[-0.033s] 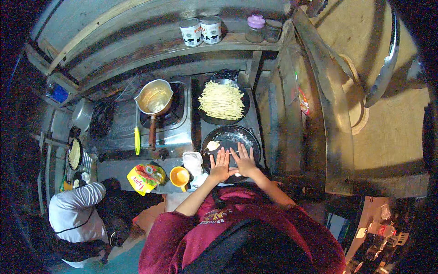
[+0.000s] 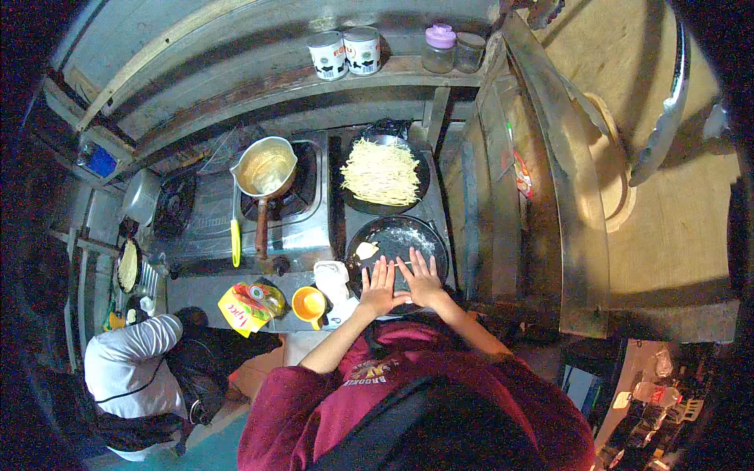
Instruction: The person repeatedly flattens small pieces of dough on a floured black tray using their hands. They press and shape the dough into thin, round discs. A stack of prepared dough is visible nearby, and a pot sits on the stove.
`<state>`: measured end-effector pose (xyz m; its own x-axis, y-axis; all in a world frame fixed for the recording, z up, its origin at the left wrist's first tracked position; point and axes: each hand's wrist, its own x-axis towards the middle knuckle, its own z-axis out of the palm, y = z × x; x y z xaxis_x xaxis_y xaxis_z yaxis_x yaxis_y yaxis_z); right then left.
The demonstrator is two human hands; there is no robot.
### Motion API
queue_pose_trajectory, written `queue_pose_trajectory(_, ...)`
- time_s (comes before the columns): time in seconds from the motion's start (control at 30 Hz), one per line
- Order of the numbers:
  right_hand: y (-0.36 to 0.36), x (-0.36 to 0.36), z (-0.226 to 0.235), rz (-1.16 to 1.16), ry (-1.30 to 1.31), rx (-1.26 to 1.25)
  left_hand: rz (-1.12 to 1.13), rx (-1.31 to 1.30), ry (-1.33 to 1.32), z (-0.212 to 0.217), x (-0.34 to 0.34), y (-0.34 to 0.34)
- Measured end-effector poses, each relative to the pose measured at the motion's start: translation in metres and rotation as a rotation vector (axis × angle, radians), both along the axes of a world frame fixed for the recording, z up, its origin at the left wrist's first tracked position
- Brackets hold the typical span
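Observation:
Both my hands lie palm down over a round black tray [image 2: 430, 289] dusted with white flour. My left hand [image 2: 380, 287] has its fingers stretched out flat. Beside it my right hand [image 2: 424, 282] is spread the same way, the thumbs close together. A thin pale strand shows between the hands; how much of it lies under the palms is hidden. A lump of dough [image 2: 367, 250] rests on the tray just beyond my left fingertips. Farther back, another round black tray [image 2: 367, 207] bears a heap of thin pale dough sticks [image 2: 380, 172].
Left of the trays are a saucepan [image 2: 265, 167] on a gas stove [image 2: 306, 235], a green-handled utensil [image 2: 236, 243], a yellow packet [image 2: 245, 309], an orange mug [image 2: 309, 304] and a white plastic bag [image 2: 334, 281]. A person in grey [image 2: 129, 365] is at lower left. Cans [image 2: 345, 53] stand on the shelf.

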<state>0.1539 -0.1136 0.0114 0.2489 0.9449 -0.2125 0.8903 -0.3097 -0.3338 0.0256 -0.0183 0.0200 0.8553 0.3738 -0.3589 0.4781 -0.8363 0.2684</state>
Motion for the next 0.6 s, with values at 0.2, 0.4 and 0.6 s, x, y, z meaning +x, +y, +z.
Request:
queue_pose_trajectory(0.2,0.013,0.002,0.011,-0.006,-0.089,-0.047,0.063,0.157,-0.269,-0.027,0.0,0.003)
queue_pose_trajectory(0.4,0.019,0.013,0.001,-0.025,-0.091,0.049,0.095,0.195,-0.334,-0.033,0.001,0.004)
queue_pose_trajectory(0.6,0.012,0.007,-0.009,-0.027,-0.201,-0.038,0.077,-0.038,-0.458,-0.01,0.005,-0.002)
